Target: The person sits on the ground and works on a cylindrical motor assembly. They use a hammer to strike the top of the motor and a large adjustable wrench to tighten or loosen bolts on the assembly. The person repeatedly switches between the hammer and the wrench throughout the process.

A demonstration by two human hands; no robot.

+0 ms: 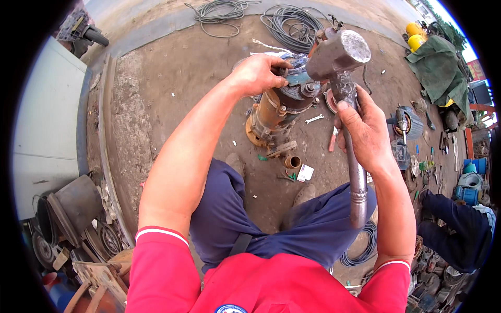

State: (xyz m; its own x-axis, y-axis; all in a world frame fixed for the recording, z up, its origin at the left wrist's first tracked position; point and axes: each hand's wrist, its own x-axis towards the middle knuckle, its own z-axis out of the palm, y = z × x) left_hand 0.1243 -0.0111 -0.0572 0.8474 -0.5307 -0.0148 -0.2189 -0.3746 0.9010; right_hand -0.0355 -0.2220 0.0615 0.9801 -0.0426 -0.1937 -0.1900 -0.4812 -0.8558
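cylinder [272, 116] stands upright on the dirt ground [185, 73], ahead of the person. left grip [259, 76] is at its top, fingers bent against it; whether they clasp a part i cannot tell. right grip [366, 133] is clenched around the handle of a hammer [333, 61], head up. near the cylinder's base stands a short tube [288, 163], mouth up, its inside dark, with a white pack [305, 173] just beside, contents hidden. far right is a blue tub [464, 196], its contents too small to tell.
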